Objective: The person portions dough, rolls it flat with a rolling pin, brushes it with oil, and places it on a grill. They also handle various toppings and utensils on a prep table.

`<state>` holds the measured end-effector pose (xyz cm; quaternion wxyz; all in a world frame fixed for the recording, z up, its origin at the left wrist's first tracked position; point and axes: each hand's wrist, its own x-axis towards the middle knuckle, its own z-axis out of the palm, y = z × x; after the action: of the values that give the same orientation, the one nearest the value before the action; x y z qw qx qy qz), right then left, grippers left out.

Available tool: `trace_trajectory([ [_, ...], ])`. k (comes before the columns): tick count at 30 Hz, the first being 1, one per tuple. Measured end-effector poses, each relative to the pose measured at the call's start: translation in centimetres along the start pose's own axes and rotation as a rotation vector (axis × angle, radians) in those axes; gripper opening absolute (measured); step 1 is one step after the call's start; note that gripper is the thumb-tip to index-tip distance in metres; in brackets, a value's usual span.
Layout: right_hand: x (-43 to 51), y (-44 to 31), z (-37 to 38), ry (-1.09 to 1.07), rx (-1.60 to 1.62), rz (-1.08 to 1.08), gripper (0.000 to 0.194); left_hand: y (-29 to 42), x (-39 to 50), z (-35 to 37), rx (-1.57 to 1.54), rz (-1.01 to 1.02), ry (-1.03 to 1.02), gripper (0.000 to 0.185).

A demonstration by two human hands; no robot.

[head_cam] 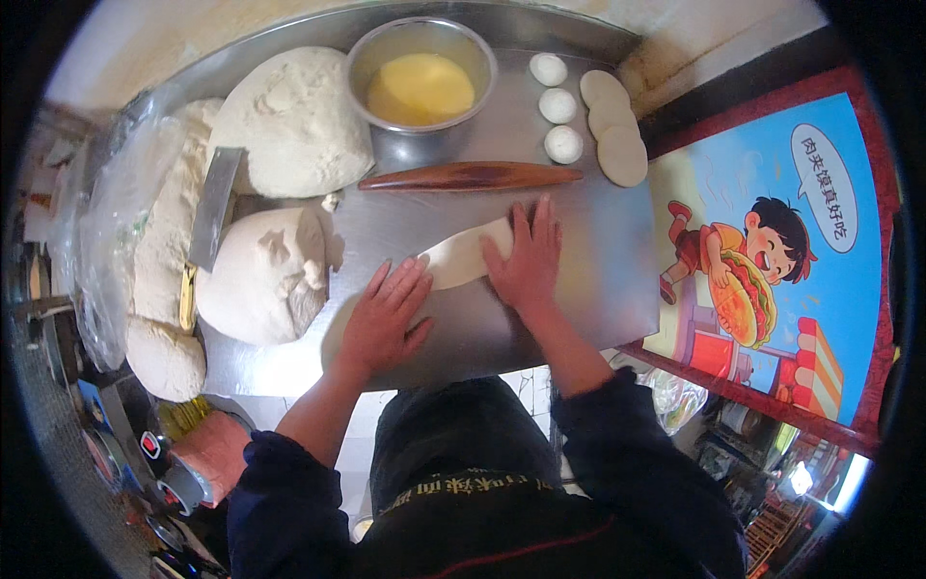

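Observation:
A flattened strip of pale dough lies slantwise on the stainless steel worktop. My left hand rests palm down, its fingertips touching the strip's left end. At the other end my right hand lies flat, fingers and thumb spread over the dough, partly hiding it. Just beyond my hands is a tapered wooden rolling pin. Behind it, at the back right, are three floured dough balls in a column, beside three overlapping flat dough rounds.
A steel bowl of yellow liquid stands at the back. Leftward are two big dough masses, a long dough roll, plastic film and a cleaver with a yellow handle. An illustrated board borders the right side.

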<state>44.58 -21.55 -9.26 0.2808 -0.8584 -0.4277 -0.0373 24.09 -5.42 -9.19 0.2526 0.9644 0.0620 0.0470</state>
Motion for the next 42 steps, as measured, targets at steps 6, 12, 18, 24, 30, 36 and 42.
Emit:
trace_trajectory([
  [6, 2.8, 1.1, 2.4, 0.058, -0.053, -0.095, 0.058, 0.1, 0.0, -0.8, -0.005, 0.015, 0.064, 0.069],
  [12, 1.5, -2.0, 4.0, 0.027, -0.177, -0.003, 0.051, 0.3, -1.4, 0.8, 0.020, 0.036, 0.255, 0.062],
  [18, -6.7, -14.0, 4.3, -0.023, 0.009, -0.211, 0.040, 1.5, -11.3, -0.4, -0.035, -0.085, 0.125, 0.058],
  [24, -3.4, -14.7, 4.3, -0.519, 0.923, 0.072, 0.034, 4.3, -11.6, -7.2, -0.222, -0.396, 0.554, 0.062],
  [30, -0.6, -16.3, -6.4, -0.670, 1.578, 0.241, 0.049, 5.9, -5.7, -10.4, -1.306, -0.727, 0.247, 0.041],
  [36, 0.1, -13.5, -6.2, -0.505, 1.237, 0.365, 0.051, 7.0, -1.7, -7.2, -1.211, -0.345, 0.121, 0.049],
  [42, 0.4, -12.5, -5.9, -0.574, 1.209, 0.635, 0.069, 8.3, -0.3, -7.2, -1.703, -0.540, -0.073, 0.047],
])
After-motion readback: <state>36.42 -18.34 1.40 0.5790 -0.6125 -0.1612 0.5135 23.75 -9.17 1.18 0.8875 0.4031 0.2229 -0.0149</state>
